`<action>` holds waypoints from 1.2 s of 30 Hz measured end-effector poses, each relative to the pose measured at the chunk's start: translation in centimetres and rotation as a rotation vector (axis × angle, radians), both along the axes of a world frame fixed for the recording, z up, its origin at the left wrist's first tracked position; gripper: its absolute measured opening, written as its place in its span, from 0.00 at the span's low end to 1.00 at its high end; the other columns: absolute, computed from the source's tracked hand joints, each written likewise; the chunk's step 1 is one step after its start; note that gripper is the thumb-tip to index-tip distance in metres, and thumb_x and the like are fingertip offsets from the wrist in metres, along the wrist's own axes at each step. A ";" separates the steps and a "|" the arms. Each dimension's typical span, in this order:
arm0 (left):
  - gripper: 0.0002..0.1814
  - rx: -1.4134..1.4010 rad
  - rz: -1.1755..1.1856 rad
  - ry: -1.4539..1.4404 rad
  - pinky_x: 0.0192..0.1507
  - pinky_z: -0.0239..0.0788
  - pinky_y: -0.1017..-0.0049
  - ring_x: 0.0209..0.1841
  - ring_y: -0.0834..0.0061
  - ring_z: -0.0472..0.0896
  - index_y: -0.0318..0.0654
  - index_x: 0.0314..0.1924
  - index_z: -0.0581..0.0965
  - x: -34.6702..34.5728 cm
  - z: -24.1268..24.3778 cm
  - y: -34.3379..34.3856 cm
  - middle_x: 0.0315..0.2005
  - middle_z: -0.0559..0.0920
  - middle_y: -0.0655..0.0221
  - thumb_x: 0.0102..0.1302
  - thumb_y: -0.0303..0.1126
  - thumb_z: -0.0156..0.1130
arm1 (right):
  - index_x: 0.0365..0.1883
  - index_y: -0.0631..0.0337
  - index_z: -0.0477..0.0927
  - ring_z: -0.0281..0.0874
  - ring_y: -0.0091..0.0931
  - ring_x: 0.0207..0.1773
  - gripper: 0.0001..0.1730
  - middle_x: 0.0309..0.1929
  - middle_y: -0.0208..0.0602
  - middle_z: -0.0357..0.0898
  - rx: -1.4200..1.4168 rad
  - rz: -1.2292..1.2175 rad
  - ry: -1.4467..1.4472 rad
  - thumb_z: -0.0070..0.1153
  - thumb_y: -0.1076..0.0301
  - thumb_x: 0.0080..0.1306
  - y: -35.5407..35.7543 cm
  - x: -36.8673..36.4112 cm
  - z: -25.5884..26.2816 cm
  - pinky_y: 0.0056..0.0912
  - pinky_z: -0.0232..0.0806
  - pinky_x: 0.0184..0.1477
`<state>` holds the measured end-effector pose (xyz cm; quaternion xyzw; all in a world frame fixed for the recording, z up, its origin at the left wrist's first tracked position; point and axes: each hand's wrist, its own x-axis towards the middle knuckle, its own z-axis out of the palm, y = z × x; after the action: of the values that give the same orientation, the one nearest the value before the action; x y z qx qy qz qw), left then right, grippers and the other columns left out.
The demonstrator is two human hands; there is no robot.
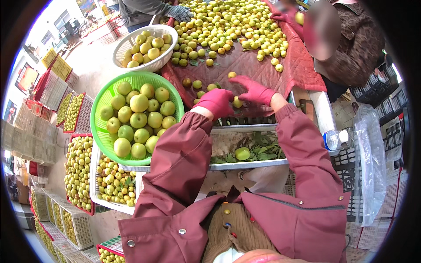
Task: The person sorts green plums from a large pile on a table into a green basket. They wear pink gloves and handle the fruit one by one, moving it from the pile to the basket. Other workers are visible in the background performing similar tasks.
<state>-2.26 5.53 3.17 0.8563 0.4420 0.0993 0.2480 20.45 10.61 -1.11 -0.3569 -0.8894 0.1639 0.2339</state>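
Both of my hands wear thin red gloves. My left hand (217, 102) is over the near end of the quilted red-brown cloth (227, 65), fingers bent down beside several green jujubes; whether it holds one is hidden. My right hand (255, 89) reaches in from the right with thumb and fingers spread. One jujube (237, 102) lies between the two hands, below the right thumb. Another jujube (232, 74) rests just past the right fingertips. To the left, a bright green plastic basket (97, 131) holds larger jujubes. Behind it a white basket (116, 59) also carries fruit.
A metal tray (227, 134) with leaves and one jujube (242, 153) lies below my forearms. A plastic bottle (334, 139) stands right. Fruit-filled crates (93, 184) line the left floor. Across the table are a gloved hand (180, 13) and another person's sleeve (355, 52).
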 end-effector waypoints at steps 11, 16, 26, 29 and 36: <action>0.49 0.078 0.389 0.176 0.55 0.74 0.58 0.55 0.46 0.78 0.44 0.66 0.68 -2.0 0.4 0.0 0.53 0.75 0.46 0.42 0.45 0.81 | 0.54 0.61 0.82 0.82 0.30 0.52 0.23 0.50 0.41 0.86 -0.580 0.106 -0.144 0.62 0.65 0.59 -1.3 -1.3 3.6 0.32 0.71 0.58; 0.44 -0.004 0.283 0.218 0.53 0.75 0.58 0.54 0.49 0.80 0.42 0.60 0.71 -2.2 -0.3 0.9 0.52 0.77 0.50 0.42 0.43 0.81 | 0.61 0.63 0.76 0.78 0.33 0.59 0.35 0.58 0.46 0.80 -0.253 -0.471 0.130 0.69 0.54 0.58 2.9 4.7 2.2 0.36 0.68 0.62; 0.45 0.082 0.364 0.212 0.52 0.75 0.58 0.52 0.49 0.80 0.42 0.64 0.68 -2.0 0.5 -0.2 0.49 0.79 0.48 0.46 0.41 0.78 | 0.78 0.61 0.40 0.42 0.48 0.80 0.75 0.78 0.61 0.41 -0.338 -1.123 0.170 0.77 0.39 0.45 13.3 9.5 -2.3 0.48 0.49 0.76; 0.45 0.077 0.354 0.273 0.49 0.76 0.57 0.50 0.49 0.81 0.42 0.63 0.67 -1.6 0.8 -0.7 0.49 0.79 0.48 0.46 0.42 0.79 | 0.77 0.66 0.44 0.40 0.46 0.81 0.78 0.78 0.62 0.41 -0.190 -1.263 0.291 0.75 0.32 0.41 17.5 11.7 -3.8 0.45 0.49 0.76; 0.41 0.089 0.354 0.294 0.45 0.77 0.55 0.47 0.47 0.82 0.41 0.60 0.67 -0.7 2.1 -2.0 0.47 0.79 0.49 0.47 0.37 0.78 | 0.78 0.56 0.54 0.61 0.47 0.74 0.67 0.73 0.56 0.61 -0.117 -1.199 0.265 0.45 0.14 0.51 26.3 18.4 -6.0 0.45 0.54 0.73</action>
<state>-2.96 3.52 5.25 0.7807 0.6119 0.0349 0.1216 38.82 36.89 -7.14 -0.7836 -0.4870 0.0952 0.3738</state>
